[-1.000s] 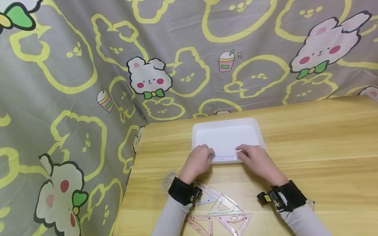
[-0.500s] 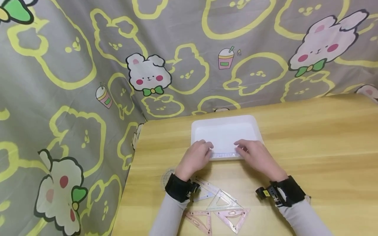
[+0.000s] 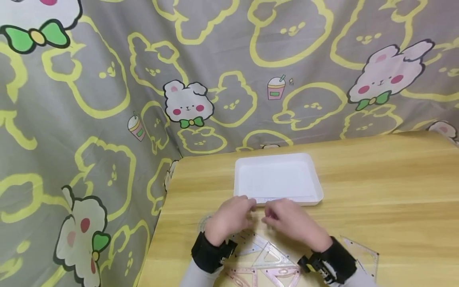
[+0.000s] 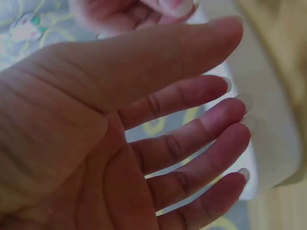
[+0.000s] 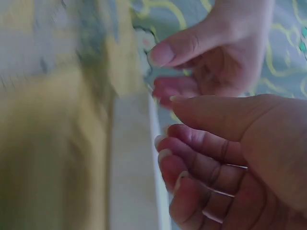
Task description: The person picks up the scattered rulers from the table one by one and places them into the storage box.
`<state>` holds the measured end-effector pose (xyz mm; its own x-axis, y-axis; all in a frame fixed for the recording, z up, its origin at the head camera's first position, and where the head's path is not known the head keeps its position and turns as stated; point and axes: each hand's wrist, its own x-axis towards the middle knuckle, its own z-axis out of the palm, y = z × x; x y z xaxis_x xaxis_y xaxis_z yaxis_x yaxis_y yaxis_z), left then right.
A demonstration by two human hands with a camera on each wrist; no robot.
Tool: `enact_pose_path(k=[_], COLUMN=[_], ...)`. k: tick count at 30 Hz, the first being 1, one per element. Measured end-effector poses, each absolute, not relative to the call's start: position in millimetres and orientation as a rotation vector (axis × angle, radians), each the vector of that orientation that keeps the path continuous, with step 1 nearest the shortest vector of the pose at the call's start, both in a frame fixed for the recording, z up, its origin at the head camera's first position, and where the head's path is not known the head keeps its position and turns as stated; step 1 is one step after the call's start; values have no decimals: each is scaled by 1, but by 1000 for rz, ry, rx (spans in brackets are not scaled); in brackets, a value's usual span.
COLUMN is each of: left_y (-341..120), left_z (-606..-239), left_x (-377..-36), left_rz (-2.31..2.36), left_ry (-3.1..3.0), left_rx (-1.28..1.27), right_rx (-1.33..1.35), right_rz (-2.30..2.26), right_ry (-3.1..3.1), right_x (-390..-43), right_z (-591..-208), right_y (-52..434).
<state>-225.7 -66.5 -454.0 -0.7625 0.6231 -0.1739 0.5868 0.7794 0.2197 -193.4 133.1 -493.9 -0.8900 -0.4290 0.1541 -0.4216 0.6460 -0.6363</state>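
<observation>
A white rectangular tray (image 3: 320,181) lies on the wooden table (image 3: 394,191). Along the inside of its near wall is a clear ruler (image 3: 294,199). Just at the tray's front edge is my left hand (image 3: 231,219), its fingers relaxed and slightly bent. Nothing is held in its palm in the left wrist view. My right hand (image 3: 295,223) is to the right of it, in front of the tray, with fingers loosely curled. In the right wrist view no object shows between its thumb and fingers. Behind the hands lie set squares, among them a greenish one (image 3: 273,266).
Two pink set squares (image 3: 254,275) lie nearest the front, and a bluish one (image 3: 247,252) is partly under my left wrist. A round-edged protractor (image 3: 201,224) shows left of that hand. Another clear set square (image 3: 360,246) lies right of my right wrist. A patterned curtain (image 3: 229,99) borders the table.
Both hands have drawn back from the ruler inside the tray toward the front, and the right has moved left, closer to the left hand. The ruler stays in the tray. The head view has tilted slightly.
</observation>
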Motion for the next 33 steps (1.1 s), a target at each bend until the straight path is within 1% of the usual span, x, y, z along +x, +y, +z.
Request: enact_pose_path(k=[5, 9, 17, 22, 27, 33], left_y=[-59, -52, -56, -60, -69, -71], left_z=[-477, -489, -502, -512, -515, -511], left_x=[-211, -211, -219, -221, -222, -229], left_rz=[91, 43, 259, 337, 379, 407], left_ry=[2704, 2711, 2711, 2714, 2645, 2628], left_rx=[1034, 1030, 1007, 995, 967, 922], right_rx=[-797, -817, -870, -791, -682, -587], right_rz=[-962, -918, -914, -955, -898, -861], right_ry=[2828, 2727, 2659, 2672, 2760, 2790], right_x=[-182, -179, -184, -178, -173, -177], right_z=[-510, -512, -512, -523, -533, -529], right_y=[122, 126, 124, 117, 108, 113])
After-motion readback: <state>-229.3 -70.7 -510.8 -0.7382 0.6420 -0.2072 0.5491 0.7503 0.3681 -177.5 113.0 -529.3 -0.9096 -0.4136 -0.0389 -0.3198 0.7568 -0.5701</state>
